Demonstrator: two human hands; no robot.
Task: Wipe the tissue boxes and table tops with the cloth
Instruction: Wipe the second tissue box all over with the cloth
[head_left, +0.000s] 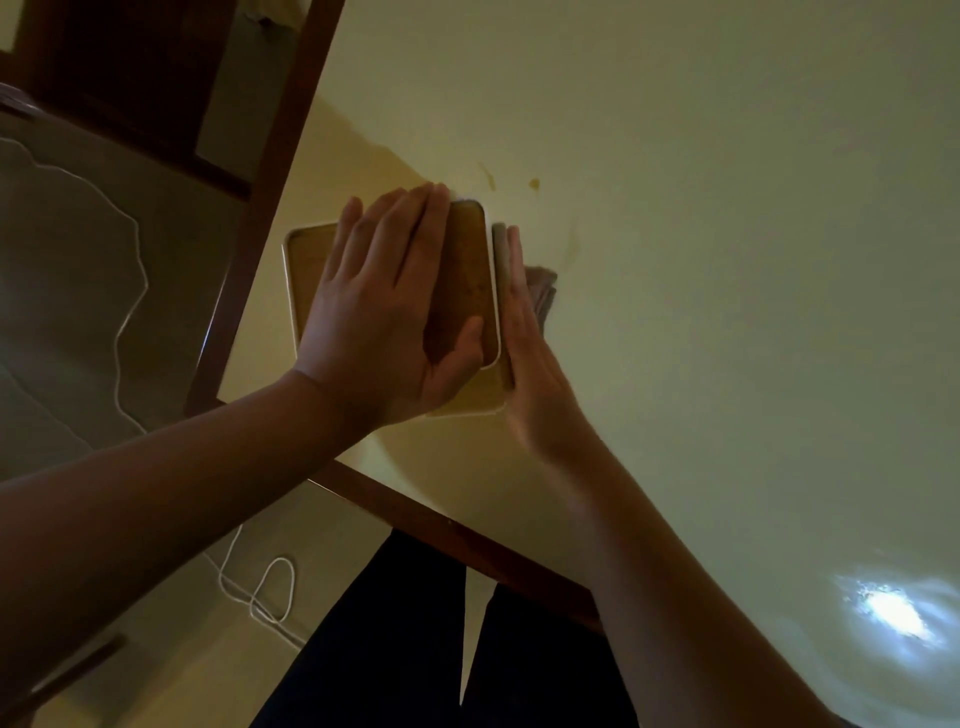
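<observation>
Two hands: both on one tissue box (470, 280) near the table (727, 260) corner
Left hand (382, 306): flat on the box top, fingers straight and together, thumb spread
Right hand (524, 353): straight fingers press the cloth (540, 291) against the box's right side; cloth bunches beyond the fingers
Floor, left of the grip: white cable (130, 291)

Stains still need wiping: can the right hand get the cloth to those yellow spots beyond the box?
Probably yes: the right hand presses the cloth against the tissue box; bare table top lies between it and the spots.

Dim, yellow-tinted, soft all over; bright glare patch on the table top (883, 608) far below-right of the right hand (530, 358); wide-angle tilt.
</observation>
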